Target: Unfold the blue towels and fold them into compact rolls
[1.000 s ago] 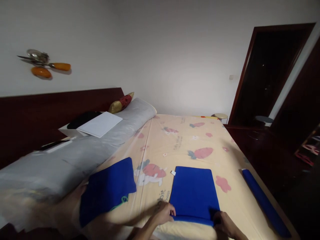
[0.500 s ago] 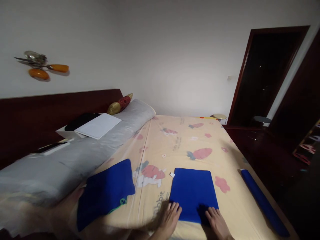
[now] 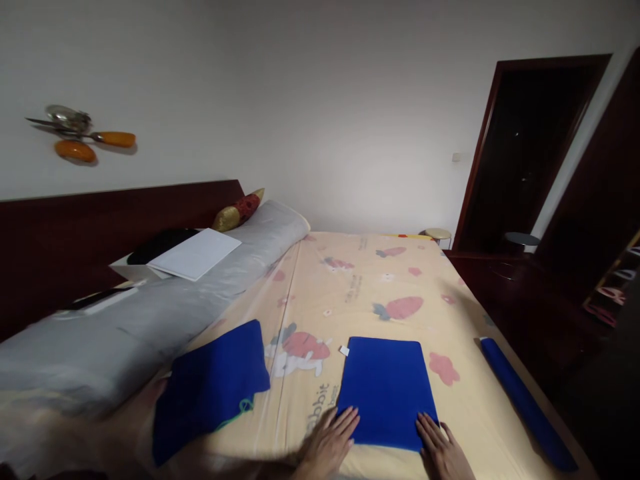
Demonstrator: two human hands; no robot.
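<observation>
A folded blue cloth (image 3: 386, 390) lies flat on the bed sheet (image 3: 360, 293) in front of me. My left hand (image 3: 327, 443) rests open at its near left corner, fingers stretched onto the cloth's edge. My right hand (image 3: 443, 450) lies open at the near right corner, fingers flat along the edge. A second folded blue cloth (image 3: 213, 387) with a green thread sits to the left. A rolled blue cloth (image 3: 525, 400) lies along the bed's right edge.
A long grey bolster (image 3: 150, 313) runs along the dark headboard (image 3: 100, 233), with a white sheet of paper (image 3: 195, 253) and a dark item on it. A dark doorway (image 3: 530, 147) and dark furniture (image 3: 540, 300) stand right of the bed.
A second ago both hands gripped the cloth's near edge. They have opened and now lie flat at its near corners; the cloth sits flat.
</observation>
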